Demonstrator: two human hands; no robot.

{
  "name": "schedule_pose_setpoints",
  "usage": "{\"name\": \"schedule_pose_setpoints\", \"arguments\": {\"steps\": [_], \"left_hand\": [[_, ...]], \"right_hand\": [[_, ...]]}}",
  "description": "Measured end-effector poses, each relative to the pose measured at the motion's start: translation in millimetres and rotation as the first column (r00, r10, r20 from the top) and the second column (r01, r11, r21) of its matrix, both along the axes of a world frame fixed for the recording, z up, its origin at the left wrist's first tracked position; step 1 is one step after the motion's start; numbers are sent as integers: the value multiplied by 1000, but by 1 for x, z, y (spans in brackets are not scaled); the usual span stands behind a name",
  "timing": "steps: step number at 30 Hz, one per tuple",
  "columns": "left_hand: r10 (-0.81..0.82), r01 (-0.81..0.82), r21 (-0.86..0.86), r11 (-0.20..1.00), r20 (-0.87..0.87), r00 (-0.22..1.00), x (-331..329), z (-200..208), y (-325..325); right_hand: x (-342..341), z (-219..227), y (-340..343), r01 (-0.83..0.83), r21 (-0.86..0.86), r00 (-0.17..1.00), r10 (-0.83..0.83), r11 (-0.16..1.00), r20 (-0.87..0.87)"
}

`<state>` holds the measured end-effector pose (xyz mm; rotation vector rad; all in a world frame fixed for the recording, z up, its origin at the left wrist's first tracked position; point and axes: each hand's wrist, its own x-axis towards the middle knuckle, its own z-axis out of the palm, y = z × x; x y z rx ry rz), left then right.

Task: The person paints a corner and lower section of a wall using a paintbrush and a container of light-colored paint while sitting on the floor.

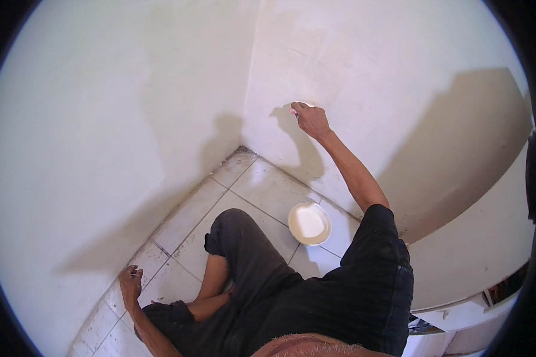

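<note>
Hands, both bare and set well apart: right hand (pixel 313 122) near the centre of the frame, slightly above the middle, close to the right-hand wall (pixel 369 65), with fingers closed around a small object (pixel 293 111), mostly hidden by the grip, with a pinkish-purple part visible at the fingertips. Left hand (pixel 131 284) at lower left, beside the foot of the left-hand wall (pixel 89 119), fingers partly curled; impossible to tell whether empty or holding. Below the right hand, just right of centre: a round pale bucket (pixel 311 240), upright on the tiled floor (pixel 268 190), with white material (pixel 309 222) inside. To the left of the bucket: a bent leg in dark trousers (pixel 250 250); to the right, a dark short sleeve (pixel 378 238). Meeting of both walls at upper centre, with dark soiling along the base of the corner. On the right-hand wall, beside the right hand: an arm's shadow (pixel 307 152). At lower right: a curved white panel (pixel 476 256).
</note>
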<state>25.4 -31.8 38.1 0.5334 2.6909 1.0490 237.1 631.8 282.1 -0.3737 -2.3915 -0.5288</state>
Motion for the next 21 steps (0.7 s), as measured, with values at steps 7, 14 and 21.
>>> {"name": "schedule_pose_setpoints", "arguments": {"steps": [7, 14, 21], "left_hand": [[-24, 26, -43, 999, 46, 999, 10, 14, 16], [-36, 33, -24, 999, -144, 989, -6, -10, -8], [-36, 38, -39, 999, 67, 997, 1, 3, 16]], "right_hand": [[-16, 153, 50, 311, 115, 933, -280, 943, -229], [-14, 187, 13, 105, 475, 864, 157, 874, -479], [37, 11, -7, 75, 84, 958, -49, 994, -282]]}}
